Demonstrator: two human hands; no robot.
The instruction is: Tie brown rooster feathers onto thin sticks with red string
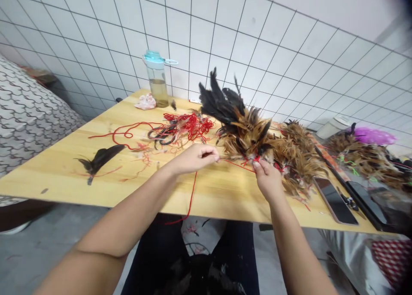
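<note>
My left hand (202,158) is closed on a red string (238,163), which runs taut to the right and also hangs from the fist past the table's front edge. My right hand (266,174) pinches the bound base of a feather bundle (247,132) of brown and black feathers, where red string is wrapped. More brown feather bunches (298,153) lie just right of that hand. A tangle of red string (193,126) sits behind my left hand, with scissors (165,134) partly under it. Farther left lies a small black feather bunch (103,161).
On the wooden table (61,174) stand a water bottle (157,80) and crumpled tissue (146,101) at the back. A phone (336,200) lies near the right front edge. Beyond it are more feathers (370,153) and a white cup (333,126). A tiled wall (199,41) rises behind.
</note>
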